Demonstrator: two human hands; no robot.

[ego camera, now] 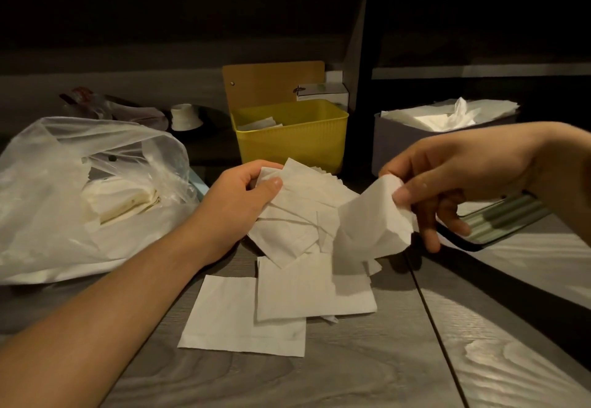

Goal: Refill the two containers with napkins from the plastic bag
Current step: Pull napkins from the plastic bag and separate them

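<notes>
My left hand (pixel 240 196) grips a fanned stack of white napkins (pixel 297 212) just in front of the yellow container (pixel 292 137), which holds a few napkins. My right hand (pixel 457 177) pinches a single white napkin (pixel 371 231) that hangs down beside the stack. Loose napkins (pixel 249 315) lie flat on the wooden table (pixel 351 372) below both hands. The clear plastic bag (pixel 80 184) sits at the left with a pile of napkins inside. A grey container (pixel 403 142) at the back right is filled with napkins to its rim.
A phone in a dark case (pixel 499 222) lies under my right hand. Behind the yellow container stand a brown clipboard (pixel 271 84) and a small white box (pixel 323 94). A white tape roll (pixel 185 118) and wrapped items sit at the back left.
</notes>
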